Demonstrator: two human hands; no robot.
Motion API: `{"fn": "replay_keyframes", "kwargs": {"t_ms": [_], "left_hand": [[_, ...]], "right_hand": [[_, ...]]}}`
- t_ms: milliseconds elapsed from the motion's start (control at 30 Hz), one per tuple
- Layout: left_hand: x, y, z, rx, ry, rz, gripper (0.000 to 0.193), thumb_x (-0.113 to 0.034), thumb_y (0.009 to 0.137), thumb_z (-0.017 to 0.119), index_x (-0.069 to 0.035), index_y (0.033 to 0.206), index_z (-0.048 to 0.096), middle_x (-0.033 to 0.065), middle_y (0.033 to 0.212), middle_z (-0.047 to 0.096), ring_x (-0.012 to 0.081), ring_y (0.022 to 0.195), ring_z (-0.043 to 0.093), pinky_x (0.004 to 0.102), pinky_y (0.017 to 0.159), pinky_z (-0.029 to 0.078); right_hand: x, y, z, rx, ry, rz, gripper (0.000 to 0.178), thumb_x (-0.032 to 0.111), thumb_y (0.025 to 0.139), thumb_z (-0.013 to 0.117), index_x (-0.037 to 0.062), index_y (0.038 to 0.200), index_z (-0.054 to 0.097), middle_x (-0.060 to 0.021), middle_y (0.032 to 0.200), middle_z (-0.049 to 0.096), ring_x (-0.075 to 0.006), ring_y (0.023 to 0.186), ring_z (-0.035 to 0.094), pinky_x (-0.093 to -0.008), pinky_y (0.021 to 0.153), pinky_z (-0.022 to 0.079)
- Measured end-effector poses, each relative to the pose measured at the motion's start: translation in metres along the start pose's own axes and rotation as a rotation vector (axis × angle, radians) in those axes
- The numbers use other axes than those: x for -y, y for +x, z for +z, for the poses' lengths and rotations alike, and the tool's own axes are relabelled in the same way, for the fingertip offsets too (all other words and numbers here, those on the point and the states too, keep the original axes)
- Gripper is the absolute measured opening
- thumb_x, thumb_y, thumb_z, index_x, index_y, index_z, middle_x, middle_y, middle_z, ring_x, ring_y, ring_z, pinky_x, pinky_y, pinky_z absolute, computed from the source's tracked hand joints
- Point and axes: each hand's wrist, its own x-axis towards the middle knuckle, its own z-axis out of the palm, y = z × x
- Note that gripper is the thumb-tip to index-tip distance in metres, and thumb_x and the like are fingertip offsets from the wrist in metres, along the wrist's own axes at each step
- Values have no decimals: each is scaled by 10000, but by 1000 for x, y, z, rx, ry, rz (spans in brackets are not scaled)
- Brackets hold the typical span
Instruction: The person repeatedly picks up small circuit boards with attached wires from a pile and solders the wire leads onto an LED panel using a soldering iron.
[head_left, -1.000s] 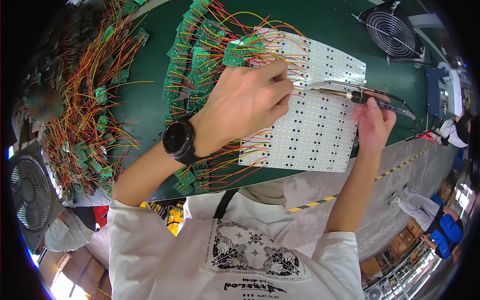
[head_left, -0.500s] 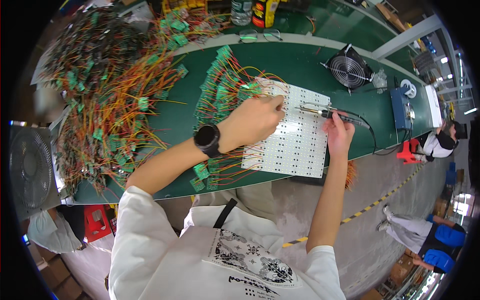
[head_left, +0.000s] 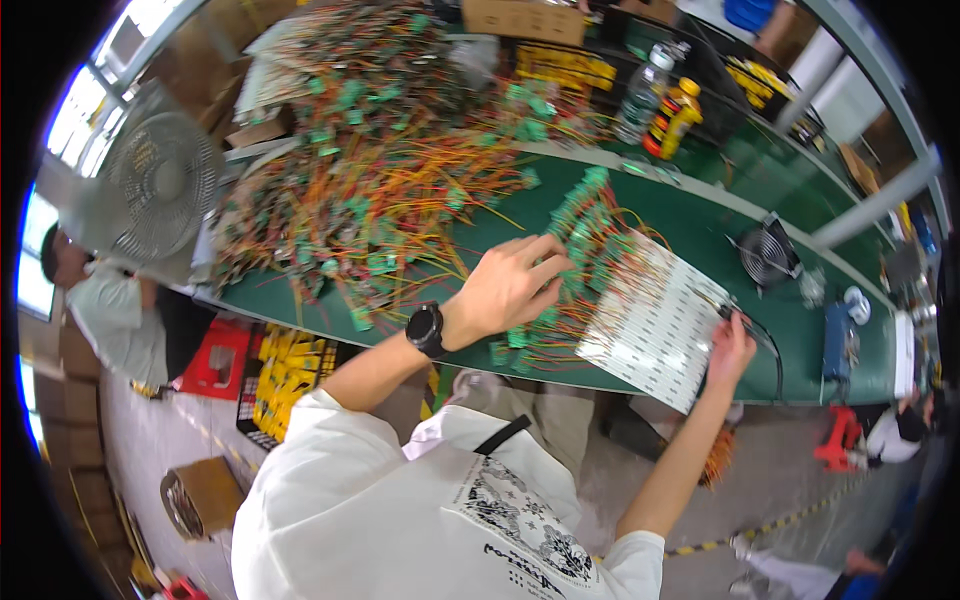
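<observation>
My left hand (head_left: 512, 288) is over the green bench, fingers curved and apart, with nothing visible between them. Just right of its fingertips runs a row of small green circuit boards (head_left: 582, 215) with red and yellow wires. Those wires lie across the left part of a white panel (head_left: 655, 345) dotted in rows. In my right hand (head_left: 733, 350), closed at the panel's right edge, is a soldering iron (head_left: 727, 311), its tip pointing left over the panel. A black cable (head_left: 777, 360) trails from it. To the left of the row spreads a big heap of wired boards (head_left: 400, 215).
Behind the panel stand a clear bottle (head_left: 640, 98) and a yellow bottle (head_left: 672, 122). A small black fan (head_left: 768, 256) and a blue box (head_left: 838, 340) are at the right. A larger fan (head_left: 160, 185) stands left, near a seated person (head_left: 125, 310).
My left hand has moved left, off the panel, and its fingers have opened. The right hand still holds the soldering iron. The view has swung left, showing more of the heap.
</observation>
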Motion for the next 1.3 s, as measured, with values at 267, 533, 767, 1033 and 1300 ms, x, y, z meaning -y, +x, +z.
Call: {"fn": "replay_keyframes", "kwargs": {"t_ms": [267,533,767,1033,1300], "left_hand": [[13,-123,-56,-271,369,-681,107,-76,799,694,-74,903,669,30,744,634,164,556,606,310,511,466],[49,-131,-86,-177,818,-784,192,-204,856,667,-39,947,631,120,992,596,321,638,632,419,533,486],[36,-132,-82,-105,631,-817,324,-230,813,701,-58,1073,610,132,1149,566,378,904,620,444,730,514],[37,-135,-88,-212,397,-791,277,-59,796,666,-20,1064,611,123,1052,583,288,828,594,363,673,507],[28,-94,-110,-125,49,-731,387,15,806,630,-25,1189,592,85,1061,573,201,862,570,284,667,503]], "right_hand": [[-7,0,1,115,-1,-3,194,136,908,660,-15,1025,625,-51,747,641,-112,591,572,-243,544,430],[-8,1,5,112,-7,-21,202,151,911,659,-18,1016,625,-48,702,622,-113,561,561,-240,541,428],[5,-4,0,49,-100,-49,154,124,892,680,-5,965,638,-44,702,613,-113,568,563,-239,516,430],[-3,-5,8,71,6,31,147,122,874,697,2,942,645,-74,660,636,-149,526,590,-269,496,455],[3,0,7,104,-17,39,158,98,884,669,-37,955,629,-112,684,645,-167,524,596,-263,503,448]]}}
